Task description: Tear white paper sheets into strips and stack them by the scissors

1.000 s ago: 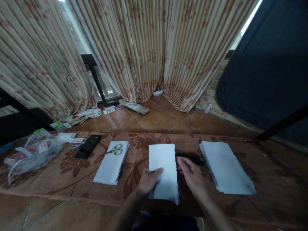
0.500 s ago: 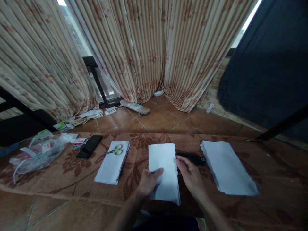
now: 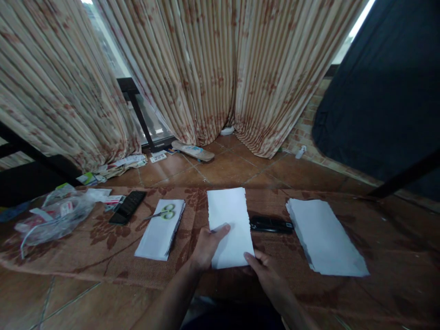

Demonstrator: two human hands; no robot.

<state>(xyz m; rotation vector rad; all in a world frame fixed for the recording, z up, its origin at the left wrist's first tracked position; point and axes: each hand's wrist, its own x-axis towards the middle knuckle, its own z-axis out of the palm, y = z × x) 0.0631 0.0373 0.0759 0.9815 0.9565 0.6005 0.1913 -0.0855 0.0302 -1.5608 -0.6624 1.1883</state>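
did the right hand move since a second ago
Yes. The right hand slid back toward the person, from beside the black remote to the near corner of the sheet.

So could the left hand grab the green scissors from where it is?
Probably yes. The green scissors lie in the open on top of the left paper stack, just left of the left hand. Nothing stands between them, but that hand is holding the middle sheet and would have to let go.
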